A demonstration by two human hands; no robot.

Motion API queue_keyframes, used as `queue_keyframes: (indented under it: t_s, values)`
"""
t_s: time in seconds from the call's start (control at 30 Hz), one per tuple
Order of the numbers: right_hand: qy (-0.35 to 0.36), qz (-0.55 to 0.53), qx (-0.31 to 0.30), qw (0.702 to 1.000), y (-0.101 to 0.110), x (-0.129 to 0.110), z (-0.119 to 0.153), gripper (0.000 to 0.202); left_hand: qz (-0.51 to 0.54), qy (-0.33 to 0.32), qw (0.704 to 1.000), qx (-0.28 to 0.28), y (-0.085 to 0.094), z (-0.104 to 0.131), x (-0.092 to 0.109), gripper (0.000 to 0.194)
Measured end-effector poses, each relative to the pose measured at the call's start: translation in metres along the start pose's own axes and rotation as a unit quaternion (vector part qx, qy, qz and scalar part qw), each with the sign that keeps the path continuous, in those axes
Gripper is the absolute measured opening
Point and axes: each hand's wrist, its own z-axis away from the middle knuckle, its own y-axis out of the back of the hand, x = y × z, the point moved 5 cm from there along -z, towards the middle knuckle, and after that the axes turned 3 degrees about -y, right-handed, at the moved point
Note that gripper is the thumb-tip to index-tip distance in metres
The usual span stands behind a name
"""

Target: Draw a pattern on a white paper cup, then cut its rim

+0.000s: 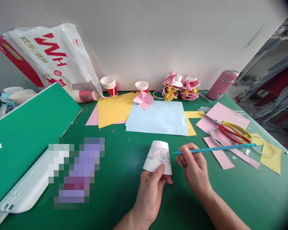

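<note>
A white paper cup (157, 158) with dark line drawings of branches is held upside down in my left hand (150, 191). The thumb rests on its side and the other fingers are behind and under it. To the right of the cup, my right hand (194, 166) grips a blue pencil (213, 149) between thumb and fingers. The pencil's tip points left at the cup, with a gap between them. Beyond the cup lies a light blue sheet (158, 118), with a folded pink paper piece (143, 99) on its back edge.
Scissors (235, 126), red-handled pliers (232, 134) and pink strips (218, 153) lie right. Decorated cups (189, 88) and a pink thermos (222, 84) stand behind. A yellow sheet (115, 108), green board (33, 127) and white glue gun (26, 185) are left.
</note>
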Motion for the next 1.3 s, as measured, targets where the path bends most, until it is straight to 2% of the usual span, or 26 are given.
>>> queue_keyframes:
  t_s: [0.07, 0.13, 0.33, 0.43, 0.5, 0.6, 0.67, 0.73, 0.8, 0.87, 0.97, 1.07, 1.17, 1.23, 1.3]
  values:
    - [0.021, -0.030, 0.061, 0.997, 0.011, -0.001, -0.005, 0.016, 0.002, -0.003, 1.000, 0.002, 0.000, 0.001, 0.001, 0.016]
    - [0.033, -0.041, 0.092, 0.994, 0.017, -0.003, -0.008, 0.016, 0.003, -0.011, 1.000, -0.005, -0.001, 0.001, 0.003, 0.017]
    - [0.064, 0.019, 0.093, 0.993, 0.019, -0.007, -0.009, 0.014, -0.022, -0.042, 0.999, -0.003, 0.000, 0.001, 0.005, 0.020]
    - [0.085, 0.084, 0.092, 0.989, 0.021, -0.008, -0.009, 0.019, -0.126, -0.087, 0.988, 0.009, 0.002, 0.006, 0.009, 0.022]
    - [0.106, 0.130, 0.091, 0.982, 0.023, -0.011, -0.009, 0.025, -0.230, -0.135, 0.964, 0.016, 0.000, 0.012, 0.015, 0.023]
    - [0.159, 0.202, 0.080, 0.963, 0.028, -0.022, -0.010, 0.029, -0.283, -0.188, 0.940, 0.028, -0.003, 0.021, 0.022, 0.024]
    - [0.197, 0.265, 0.055, 0.942, 0.033, -0.032, -0.014, 0.029, -0.301, -0.190, 0.934, 0.035, -0.004, 0.022, 0.024, 0.026]
    - [0.219, 0.353, 0.016, 0.909, 0.039, -0.041, -0.023, 0.026, -0.322, -0.190, 0.927, 0.041, -0.003, 0.020, 0.024, 0.031]
    - [0.233, 0.448, -0.044, 0.862, 0.047, -0.046, -0.035, 0.026, -0.338, -0.198, 0.919, 0.047, 0.000, 0.017, 0.024, 0.037]
    - [0.240, 0.529, -0.076, 0.810, 0.059, -0.049, -0.050, 0.029, -0.337, -0.196, 0.920, 0.042, 0.003, 0.012, 0.022, 0.041]
    - [0.241, 0.616, -0.098, 0.744, 0.078, -0.046, -0.071, 0.037, -0.336, -0.196, 0.921, 0.024, 0.005, 0.008, 0.017, 0.044]
    - [0.246, 0.652, -0.105, 0.709, 0.090, -0.042, -0.087, 0.046, -0.348, -0.210, 0.913, 0.020, 0.006, 0.009, 0.015, 0.043]
    - [0.247, 0.653, -0.057, 0.714, 0.093, -0.049, -0.095, 0.051, -0.360, -0.230, 0.903, 0.031, 0.006, 0.012, 0.016, 0.043]
    - [0.252, 0.630, -0.011, 0.734, 0.086, -0.066, -0.089, 0.047, -0.362, -0.236, 0.901, 0.035, 0.005, 0.013, 0.017, 0.043]
    - [0.272, 0.587, 0.014, 0.763, 0.071, -0.092, -0.071, 0.041, -0.363, -0.237, 0.901, 0.033, 0.005, 0.013, 0.018, 0.044]
